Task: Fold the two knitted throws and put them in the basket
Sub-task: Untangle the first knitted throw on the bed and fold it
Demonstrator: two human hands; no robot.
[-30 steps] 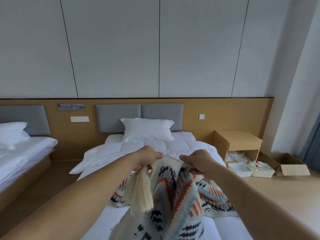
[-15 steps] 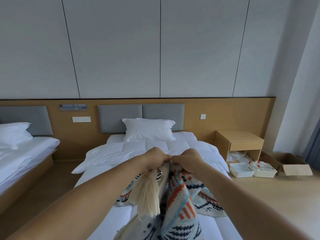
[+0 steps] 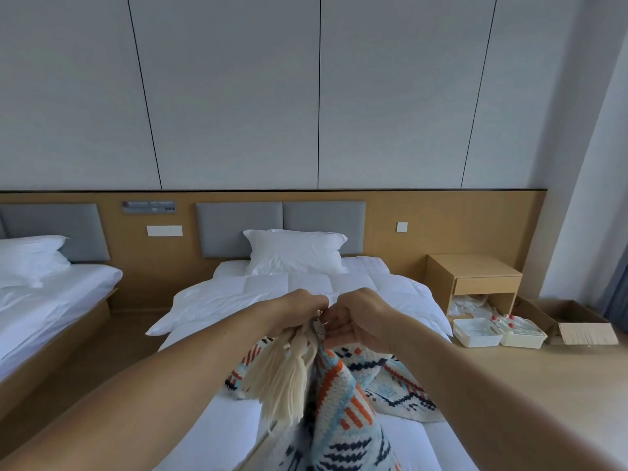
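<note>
2 hands side by side up top: left hand [image 3: 299, 311] fisted round the tasselled corner, right hand [image 3: 360, 321] pinching the edge beside it. The knitted throw [image 3: 339, 402] hangs straight below, tail on the bed [image 3: 221, 419].

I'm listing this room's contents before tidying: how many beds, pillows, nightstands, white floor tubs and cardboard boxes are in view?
Beds: 2
Pillows: 2
Nightstand: 1
White tubs: 2
Cardboard box: 1
Total: 8
</note>
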